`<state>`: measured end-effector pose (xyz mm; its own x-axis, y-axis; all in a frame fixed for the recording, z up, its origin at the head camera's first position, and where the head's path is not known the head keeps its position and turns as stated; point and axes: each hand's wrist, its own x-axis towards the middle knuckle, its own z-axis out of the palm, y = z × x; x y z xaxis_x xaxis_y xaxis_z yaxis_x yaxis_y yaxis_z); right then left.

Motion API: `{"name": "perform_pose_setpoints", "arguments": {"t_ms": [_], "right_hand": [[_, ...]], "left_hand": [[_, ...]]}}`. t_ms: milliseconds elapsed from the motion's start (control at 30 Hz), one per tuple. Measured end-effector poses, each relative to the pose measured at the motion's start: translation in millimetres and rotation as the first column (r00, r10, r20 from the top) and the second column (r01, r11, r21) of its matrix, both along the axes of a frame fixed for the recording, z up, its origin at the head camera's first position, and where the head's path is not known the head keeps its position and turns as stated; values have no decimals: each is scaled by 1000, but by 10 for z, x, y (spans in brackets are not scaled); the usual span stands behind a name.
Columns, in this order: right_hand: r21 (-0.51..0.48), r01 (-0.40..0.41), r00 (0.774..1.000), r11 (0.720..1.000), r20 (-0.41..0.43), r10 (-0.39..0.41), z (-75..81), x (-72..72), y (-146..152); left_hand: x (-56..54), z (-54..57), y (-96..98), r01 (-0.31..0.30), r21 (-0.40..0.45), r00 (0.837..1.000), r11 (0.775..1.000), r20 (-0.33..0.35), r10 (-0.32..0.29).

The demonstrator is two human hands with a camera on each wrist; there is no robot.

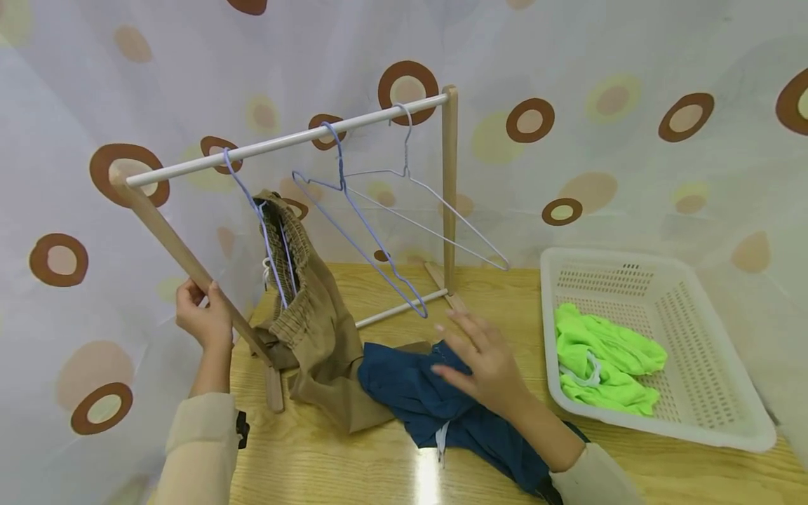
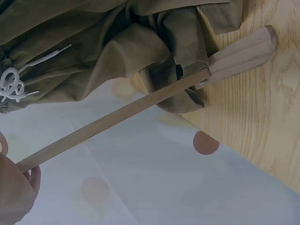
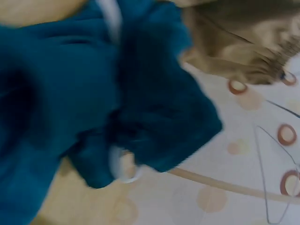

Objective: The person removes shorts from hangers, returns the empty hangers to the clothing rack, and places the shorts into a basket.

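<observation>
Viewing the station remotely, I find the left hand (image 1: 205,319) gripping the left post (image 1: 169,235) of a small wooden clothes rack, its thumb and fingers closed about the wood well below the top rail (image 1: 278,143). The right hand (image 1: 489,365) is extended over a crumpled blue garment (image 1: 410,382), its fingers spread, fairly straight and clasping nothing; whether they touch the cloth I cannot tell, and the right wrist view, which is blurred, does not show them. The blue garment lies on the wooden table (image 1: 328,463), against the lower part of a brown garment (image 1: 328,337), with a white cord trailing from it. The brown garment hangs near the left end of the rail on a purple hanger (image 1: 269,259), which sits inside its gathered waist; its lower part rests on the table, and the left wrist view records a knotted white drawstring (image 2: 10,84) at the waist. I note two bare hangers on the same rail: a blue-purple hanger (image 1: 341,172) near the middle and a pale hanger (image 1: 407,151) towards the right post (image 1: 449,175). To the right stands a white plastic basket (image 1: 701,330) containing a bright green garment (image 1: 612,358). A spotted sheet (image 1: 631,42) forms the background.
</observation>
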<state>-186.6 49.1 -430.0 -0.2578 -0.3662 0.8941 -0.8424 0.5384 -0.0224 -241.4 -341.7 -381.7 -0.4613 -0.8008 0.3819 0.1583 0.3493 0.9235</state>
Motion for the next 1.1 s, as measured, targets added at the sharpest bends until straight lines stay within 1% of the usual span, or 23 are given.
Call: {"name": "perform_pose_setpoints", "arguments": {"t_ms": [33, 67, 100, 133, 200, 233, 267, 333, 367, 400, 500, 600, 667, 733, 900, 967, 1100], "right_hand": [[164, 3, 995, 986, 99, -19, -80, 55, 41], [313, -14, 979, 950, 199, -52, -162, 107, 77], [429, -46, 951, 902, 295, -91, -246, 149, 107], [521, -81, 917, 850, 373, -141, -333, 188, 130], [626, -132, 853, 769, 467, -234, -499, 230, 164], [650, -153, 826, 744, 498, -265, -572, 231, 180], [671, -163, 803, 723, 516, -297, -635, 220, 194], [691, -174, 768, 702, 541, -342, -735, 171, 222], [701, -175, 755, 691, 547, -363, -776, 140, 241], [707, -182, 735, 683, 559, -383, -803, 111, 258], [723, -191, 689, 664, 581, -434, -882, 41, 302], [752, -199, 647, 628, 582, -493, -938, 28, 325], [763, -204, 626, 614, 584, -517, -975, 21, 322], [765, -203, 614, 612, 586, -528, -1001, 15, 326], [766, -184, 614, 616, 580, -536, -1054, -15, 342], [759, -183, 610, 625, 586, -533, -1069, -25, 346], [702, -182, 575, 689, 644, -504, -1070, -22, 359]], "left_hand": [[0, 0, -2, 0, -1, 1000, 1000, 4, 0], [0, 0, -4, -1, -2, 1000, 1000, 6, 1], [1, 0, -3, -1, -3, 1000, 1000, 6, 1], [7, -3, -3, -6, -6, 1000, 1000, 8, 6], [17, -8, -4, -14, -13, 1000, 1000, 11, 14], [21, -10, -3, -15, -15, 1000, 1000, 11, 15], [23, -11, -3, -18, -20, 1000, 1000, 12, 19], [21, -7, -6, -19, -30, 1000, 999, 14, 20], [18, -3, -10, -16, -31, 1000, 999, 22, 16], [13, 1, -11, -16, -34, 1000, 999, 26, 17], [-3, 14, -10, -20, -35, 999, 999, 35, 21], [-9, 9, -2, -34, -30, 999, 999, 35, 36], [-12, 5, -3, -40, -28, 999, 999, 25, 40], [-11, 1, -4, -38, -22, 999, 999, 17, 39], [-2, 2, 8, -23, -18, 999, 1000, 23, 24], [-3, 4, 10, -22, -14, 1000, 1000, 19, 22], [-19, 13, 15, -17, -13, 1000, 1000, 11, 18]]}}
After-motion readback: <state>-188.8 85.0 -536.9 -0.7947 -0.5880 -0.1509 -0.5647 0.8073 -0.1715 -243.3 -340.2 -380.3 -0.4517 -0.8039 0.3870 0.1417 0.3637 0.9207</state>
